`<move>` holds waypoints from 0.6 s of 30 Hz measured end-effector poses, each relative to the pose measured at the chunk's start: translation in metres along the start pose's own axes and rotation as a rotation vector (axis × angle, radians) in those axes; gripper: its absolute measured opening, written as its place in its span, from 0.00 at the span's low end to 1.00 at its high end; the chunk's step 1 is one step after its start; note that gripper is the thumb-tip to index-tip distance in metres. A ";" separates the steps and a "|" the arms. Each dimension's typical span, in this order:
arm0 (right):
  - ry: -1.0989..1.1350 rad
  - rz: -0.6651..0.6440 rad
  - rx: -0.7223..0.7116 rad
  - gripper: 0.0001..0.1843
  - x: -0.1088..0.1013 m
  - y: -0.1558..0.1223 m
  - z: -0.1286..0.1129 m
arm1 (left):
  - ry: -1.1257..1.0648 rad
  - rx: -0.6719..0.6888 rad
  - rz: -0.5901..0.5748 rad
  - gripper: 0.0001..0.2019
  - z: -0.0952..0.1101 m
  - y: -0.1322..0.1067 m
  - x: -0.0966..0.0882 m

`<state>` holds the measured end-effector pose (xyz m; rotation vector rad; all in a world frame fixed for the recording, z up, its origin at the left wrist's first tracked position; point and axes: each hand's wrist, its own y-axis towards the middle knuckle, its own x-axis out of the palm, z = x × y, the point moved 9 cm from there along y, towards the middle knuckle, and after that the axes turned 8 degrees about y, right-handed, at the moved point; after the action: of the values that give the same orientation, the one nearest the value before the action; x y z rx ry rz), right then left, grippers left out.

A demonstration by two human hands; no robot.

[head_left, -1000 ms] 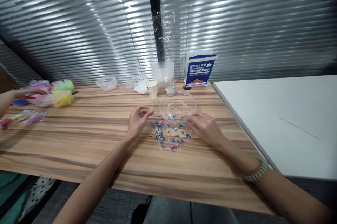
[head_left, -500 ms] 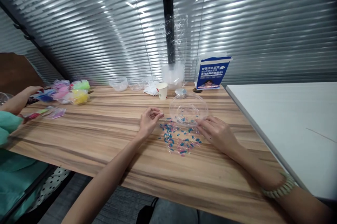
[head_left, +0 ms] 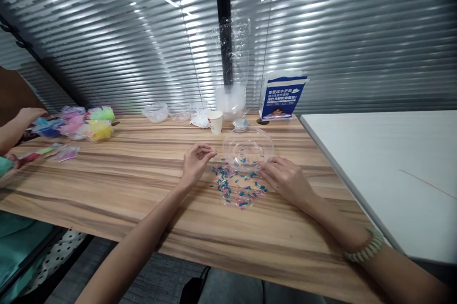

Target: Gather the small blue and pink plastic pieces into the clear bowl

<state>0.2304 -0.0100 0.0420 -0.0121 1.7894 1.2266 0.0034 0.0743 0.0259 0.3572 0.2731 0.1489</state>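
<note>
A clear round plastic bowl (head_left: 268,142) stands on the table, with a few blue pieces showing inside or through it. My right hand (head_left: 287,179) is closed at its near right rim, thumb and fingers together on the edge. Loose capsule-like pieces (head_left: 224,187), blue and clear pinkish, lie scattered in front of the bowl. To the left of them, my left hand (head_left: 196,161) hovers just above the tabletop with thumb and forefinger pinched together. Whatever is in that pinch is too small to name.
Behind the bowl stand a paper cup (head_left: 215,122), a small round container (head_left: 240,125) and a blue-and-white box (head_left: 283,98). Clear bowls (head_left: 155,112) line the back. At left, a co-worker's hand (head_left: 32,114) is by colourful bags (head_left: 100,130). A white table (head_left: 374,152) adjoins the right.
The whole view has shifted slightly, moving everything a little left. My hands keep nearly the same pose beside the bowl. The co-worker's arm has drawn a bit toward the left.
</note>
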 end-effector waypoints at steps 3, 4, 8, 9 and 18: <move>-0.010 0.005 -0.010 0.11 -0.001 0.000 -0.001 | -0.006 -0.004 0.013 0.14 0.000 0.001 -0.002; -0.014 0.007 -0.015 0.11 -0.001 0.000 -0.001 | -0.005 -0.006 0.015 0.14 0.000 0.001 -0.003; -0.016 0.004 -0.012 0.10 0.000 0.000 -0.001 | 0.009 0.031 0.034 0.13 0.004 0.000 -0.004; -0.013 0.002 -0.009 0.10 0.000 0.000 -0.001 | 0.015 0.048 0.043 0.12 0.006 -0.001 -0.005; -0.031 -0.013 -0.041 0.10 0.000 0.002 -0.007 | 0.242 0.393 0.106 0.05 0.044 -0.018 -0.006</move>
<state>0.2243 -0.0143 0.0434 -0.0282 1.7345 1.2478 0.0124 0.0421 0.0599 0.7462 0.5254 0.2437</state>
